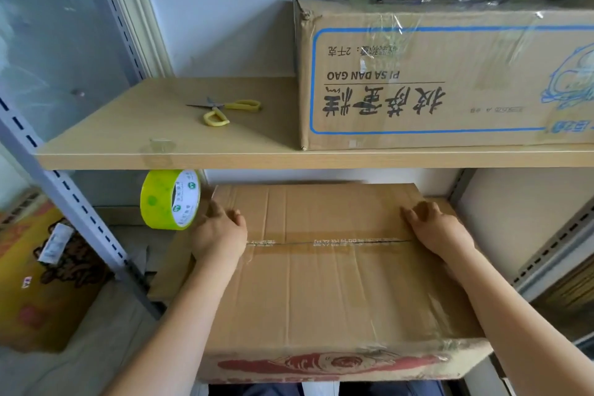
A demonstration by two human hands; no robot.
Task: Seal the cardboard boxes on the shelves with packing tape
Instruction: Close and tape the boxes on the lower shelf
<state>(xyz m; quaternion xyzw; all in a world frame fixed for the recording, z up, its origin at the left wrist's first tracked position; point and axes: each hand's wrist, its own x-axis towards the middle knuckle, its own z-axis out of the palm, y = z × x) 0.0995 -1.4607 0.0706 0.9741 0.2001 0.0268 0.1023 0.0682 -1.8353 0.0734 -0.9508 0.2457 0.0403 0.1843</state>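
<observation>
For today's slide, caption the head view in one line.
Both hands press the lower box; tape roll hangs nearby.

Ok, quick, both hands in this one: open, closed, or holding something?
Left hand: open, resting on the lower cardboard box beside the tape roll, holding nothing.
Right hand: open, pressing the same box top.

The upper wooden shelf (263, 156) bears yellow scissors (221, 110) and a printed cardboard box (450, 80)
</observation>
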